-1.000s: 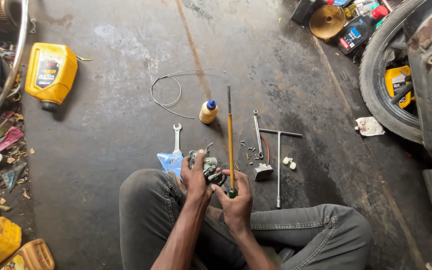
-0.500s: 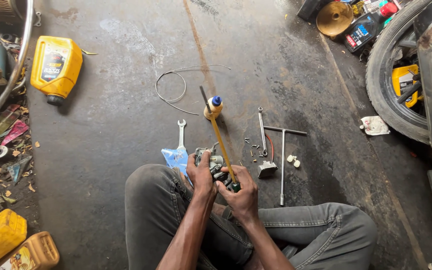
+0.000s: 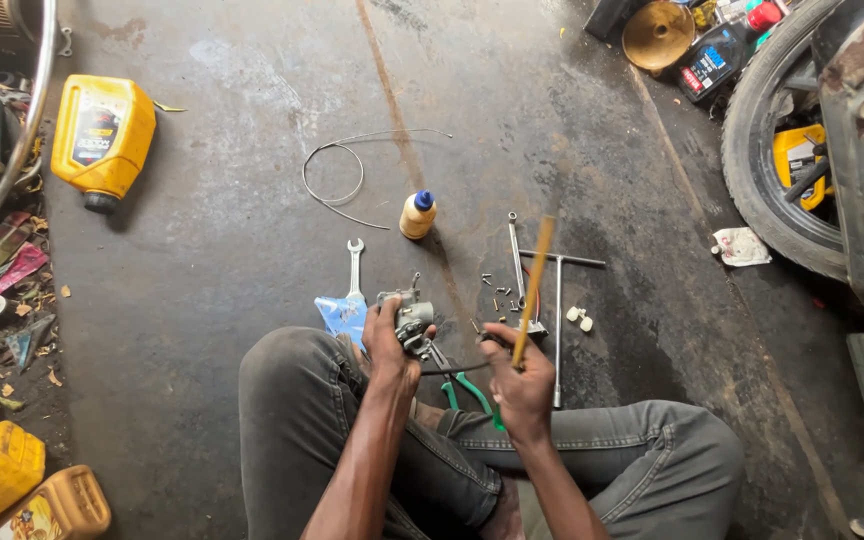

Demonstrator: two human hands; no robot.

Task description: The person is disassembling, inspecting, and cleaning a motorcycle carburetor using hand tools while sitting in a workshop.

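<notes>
A person sat on a stained concrete floor (image 3: 232, 260), seen from above. The left hand (image 3: 389, 345) was closed around a small metal carburettor (image 3: 412, 318), held just above the knees. The right hand (image 3: 520, 385) gripped a long yellow-handled screwdriver (image 3: 532, 292), its shaft blurred and tilted away from the body. Green-handled pliers (image 3: 470, 392) lay between the legs. Near the hands lay a spanner (image 3: 354, 266), a T-handled wrench (image 3: 558, 300), loose screws (image 3: 497, 290) and a small bottle (image 3: 417, 215). A yellow jug (image 3: 102, 135) lay well apart, far left.
</notes>
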